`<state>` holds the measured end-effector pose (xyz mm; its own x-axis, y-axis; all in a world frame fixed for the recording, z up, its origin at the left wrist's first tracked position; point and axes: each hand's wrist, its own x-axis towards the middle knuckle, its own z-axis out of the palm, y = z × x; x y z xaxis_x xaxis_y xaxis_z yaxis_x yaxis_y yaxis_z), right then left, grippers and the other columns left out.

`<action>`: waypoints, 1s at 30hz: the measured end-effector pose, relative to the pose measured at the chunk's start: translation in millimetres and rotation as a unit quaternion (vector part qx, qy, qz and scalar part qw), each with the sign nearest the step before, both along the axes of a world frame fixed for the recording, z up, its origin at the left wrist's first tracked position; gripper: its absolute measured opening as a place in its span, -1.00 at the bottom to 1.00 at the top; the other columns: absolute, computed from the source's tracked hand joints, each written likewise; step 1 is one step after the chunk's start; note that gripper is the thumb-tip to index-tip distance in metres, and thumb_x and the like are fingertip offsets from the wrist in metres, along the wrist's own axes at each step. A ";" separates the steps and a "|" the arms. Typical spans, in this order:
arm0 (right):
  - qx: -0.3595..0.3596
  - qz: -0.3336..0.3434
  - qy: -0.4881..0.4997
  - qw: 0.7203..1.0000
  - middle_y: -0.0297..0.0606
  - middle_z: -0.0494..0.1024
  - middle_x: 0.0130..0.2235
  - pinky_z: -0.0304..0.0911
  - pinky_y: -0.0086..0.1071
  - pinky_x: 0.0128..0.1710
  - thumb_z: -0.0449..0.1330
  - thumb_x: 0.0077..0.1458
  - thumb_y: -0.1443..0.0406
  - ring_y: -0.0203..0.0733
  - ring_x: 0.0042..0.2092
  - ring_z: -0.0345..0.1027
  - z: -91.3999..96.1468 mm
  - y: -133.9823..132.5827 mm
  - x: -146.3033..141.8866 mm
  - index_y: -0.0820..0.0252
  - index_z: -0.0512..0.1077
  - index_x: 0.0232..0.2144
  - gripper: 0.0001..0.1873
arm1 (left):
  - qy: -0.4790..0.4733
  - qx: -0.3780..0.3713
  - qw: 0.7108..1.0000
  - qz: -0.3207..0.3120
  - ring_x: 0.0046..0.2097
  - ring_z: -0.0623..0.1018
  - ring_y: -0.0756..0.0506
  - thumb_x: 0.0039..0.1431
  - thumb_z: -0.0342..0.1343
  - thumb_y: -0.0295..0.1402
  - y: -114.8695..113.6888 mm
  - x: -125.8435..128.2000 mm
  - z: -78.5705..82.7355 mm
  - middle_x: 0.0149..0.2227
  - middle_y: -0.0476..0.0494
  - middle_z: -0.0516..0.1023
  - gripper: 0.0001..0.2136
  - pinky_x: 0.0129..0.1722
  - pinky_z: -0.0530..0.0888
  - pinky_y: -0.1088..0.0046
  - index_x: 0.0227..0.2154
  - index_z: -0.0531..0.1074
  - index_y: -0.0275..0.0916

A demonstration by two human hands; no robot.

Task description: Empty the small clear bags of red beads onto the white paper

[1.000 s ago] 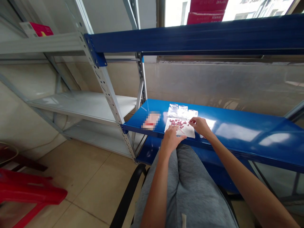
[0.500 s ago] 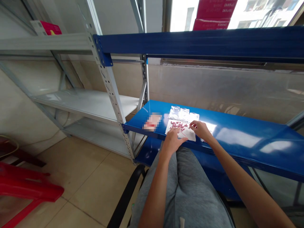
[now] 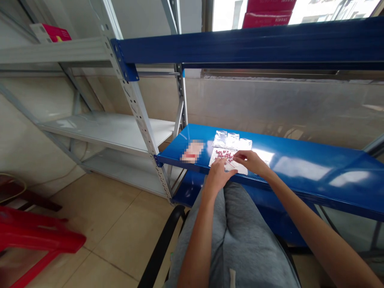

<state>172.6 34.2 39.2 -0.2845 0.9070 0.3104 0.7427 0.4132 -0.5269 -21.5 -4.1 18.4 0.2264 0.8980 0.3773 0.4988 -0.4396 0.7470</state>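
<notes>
Right hand (image 3: pixel 251 163) closer to left hand (image 3: pixel 218 177) (only slightly)

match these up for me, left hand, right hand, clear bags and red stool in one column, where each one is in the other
Things
1. left hand
2. right hand
3. clear bags
4. red stool

Places
a. on the floor
b. in a row behind the white sheet
c. fingertips at the red beads, reaching in from the right
d. at the near edge of the sheet, above the lap

Pairs: 1-d, 2-c, 3-b, 4-a
</notes>
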 end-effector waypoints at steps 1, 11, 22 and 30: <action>-0.006 0.040 0.006 0.999 -0.26 0.58 -0.41 0.17 -0.37 -0.33 0.13 0.24 0.13 -0.21 -0.37 0.33 4.3 -5.6 -3.8 0.19 0.57 -0.35 -0.69 | -0.003 0.002 1.000 -0.004 -0.19 0.56 -0.11 0.11 0.37 -0.26 -0.6 0.4 0.9 -0.07 -0.22 0.56 -0.53 -0.07 0.51 0.31 0.07 0.48 -0.28; -0.004 -0.123 -0.107 0.987 -0.13 0.65 -0.29 0.17 -0.38 -0.32 0.17 0.19 0.33 -0.16 -0.31 0.44 0.4 35.7 29.0 0.25 0.58 -0.28 -0.83 | 0.008 0.001 1.000 0.002 -0.14 0.56 -0.14 0.11 0.36 -0.25 -2.4 1.2 2.9 -0.01 -0.24 0.55 -0.47 0.00 0.51 0.27 0.14 0.44 -0.28; 0.004 -0.133 -0.165 0.977 -0.10 0.65 -0.30 0.16 -0.41 -0.32 0.21 0.21 0.32 -0.14 -0.27 0.48 -21.1 60.4 37.7 0.28 0.60 -0.24 -0.83 | 0.019 -0.002 1.000 0.003 -0.06 0.55 -0.19 0.12 0.35 -0.24 -2.7 -1.6 3.8 0.00 -0.28 0.56 -0.48 0.02 0.50 0.26 0.12 0.46 -0.31; 0.000 -0.122 -0.170 0.978 -0.08 0.67 -0.26 0.19 -0.40 -0.28 0.19 0.16 0.39 -0.13 -0.26 0.49 -22.0 58.9 31.4 0.29 0.61 -0.22 -0.80 | 0.017 -0.003 1.000 0.008 -0.09 0.56 -0.17 0.11 0.37 -0.25 -2.7 -3.5 3.1 -0.01 -0.27 0.57 -0.47 0.03 0.50 0.24 0.13 0.46 -0.29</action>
<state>204.0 93.1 17.2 -0.1467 0.9610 0.2345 0.9516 0.2018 -0.2318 -25.1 -6.8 21.5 0.2243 0.9038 0.3645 0.5316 -0.4269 0.7315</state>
